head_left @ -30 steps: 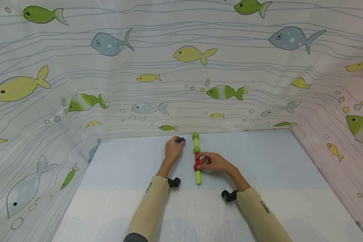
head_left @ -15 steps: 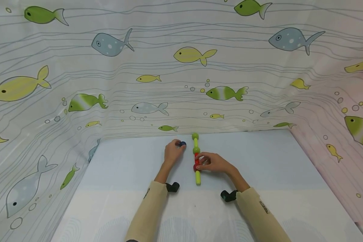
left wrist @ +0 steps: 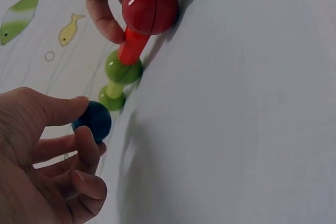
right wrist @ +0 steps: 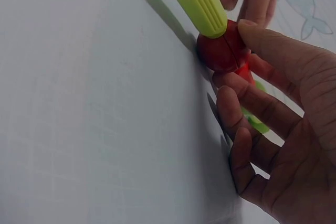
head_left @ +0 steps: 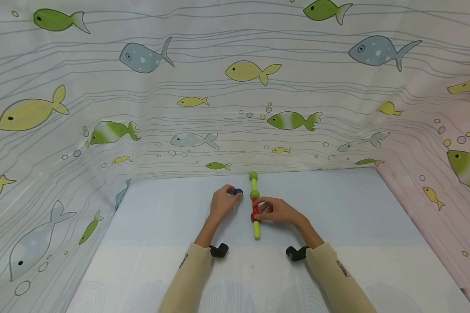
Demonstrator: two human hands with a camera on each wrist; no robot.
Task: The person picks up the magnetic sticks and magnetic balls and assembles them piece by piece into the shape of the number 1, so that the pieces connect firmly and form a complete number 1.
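A row of joined balls and rods lies on the table, pointing away from the person. It has two green balls (left wrist: pixel 123 67), a red rod (left wrist: pixel 133 45), a red ball (left wrist: pixel 150 9) and a yellow-green rod (right wrist: pixel 197 1) at the near end. My right hand (head_left: pixel 280 210) pinches the red ball between thumb and fingers, as the right wrist view shows. To the left of the row, my left hand (head_left: pixel 222 202) pinches a dark blue ball (left wrist: pixel 93 121) between thumb and fingertips. The blue ball is apart from the row, beside the nearer green ball.
The white table (head_left: pixel 160 217) carries the row at its middle. A fish-printed sheet (head_left: pixel 243 108) rises behind the table and along both sides. Black wrist cameras (head_left: pixel 219 251) stick out from both cream sleeves.
My left hand has drawn back toward the person, bringing the blue ball nearer and slightly right. My right hand and the row have stayed in place.
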